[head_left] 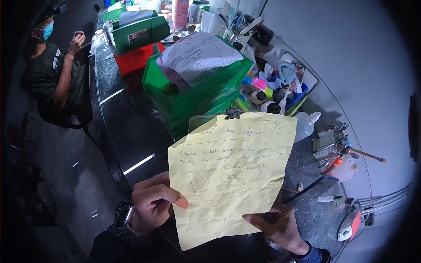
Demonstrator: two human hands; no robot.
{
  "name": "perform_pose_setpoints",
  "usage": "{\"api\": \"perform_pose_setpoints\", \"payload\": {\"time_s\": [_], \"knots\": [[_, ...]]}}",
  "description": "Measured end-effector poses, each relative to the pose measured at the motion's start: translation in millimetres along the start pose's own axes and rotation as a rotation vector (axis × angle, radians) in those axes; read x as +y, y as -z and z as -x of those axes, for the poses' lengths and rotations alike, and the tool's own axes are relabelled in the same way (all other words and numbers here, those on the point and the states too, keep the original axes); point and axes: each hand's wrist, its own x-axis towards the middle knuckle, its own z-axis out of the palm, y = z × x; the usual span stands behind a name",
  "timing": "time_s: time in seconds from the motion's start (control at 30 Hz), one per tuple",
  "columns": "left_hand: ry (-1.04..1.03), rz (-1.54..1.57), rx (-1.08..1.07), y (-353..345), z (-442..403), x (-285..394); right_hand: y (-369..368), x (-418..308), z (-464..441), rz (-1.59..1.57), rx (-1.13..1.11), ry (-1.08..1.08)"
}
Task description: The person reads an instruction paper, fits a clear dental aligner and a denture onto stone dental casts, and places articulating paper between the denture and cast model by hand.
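Green bin [190,105], printed form [199,57] atop; left hand [151,202], right hand [280,225] pinching yellow note [230,188]

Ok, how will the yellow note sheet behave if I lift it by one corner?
The yellow note sheet would probably flop, being thin and creased all over. It's likely light, looking like a single sheet of paper. It could tear if the left hand and right hand, gripping opposite edges, pulled apart.

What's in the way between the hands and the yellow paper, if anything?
Nothing visible: the left hand and right hand already hold the yellow paper at its sides. The black clip is at the top edge, away from both.
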Motion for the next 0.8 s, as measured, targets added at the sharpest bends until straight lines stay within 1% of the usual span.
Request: {"api": "perform_pose_setpoints", "payload": {"time_s": [0.07,0.27,0.37,0.47,0.67,0.77,0.8], "knots": [[0.0,0.003,0.002,-0.1,-0.6,0.2,0.1,-2.0,0.3,-0.002,-0.005,-0.026],[-0.001,-0.003,0.009,-1.0,1.0,-2.3,1.4,8.4,-1.6,-0.008,0.001,0.06],[-0.001,-0.008,0.005,-0.5,0.7,-2.2,1.2,0.6,-0.7,0.015,-0.017,0.005],[-0.002,-0.004,0.01,-1.2,0.6,-2.1,0.9,2.8,-0.5,0.002,-0.013,0.027],[0.002,-0.005,0.005,-1.4,0.6,-2.6,2.6,-0.2,-0.2,0.012,-0.028,-0.013],[-0.001,-0.01,0.004,-1.8,0.0,-2.0,3.8,4.1,-0.5,0.017,-0.041,0.033],[-0.002,-0.012,0.003,-1.5,0.1,-2.3,3.2,8.7,-1.6,-0.026,-0.04,0.076]]}}
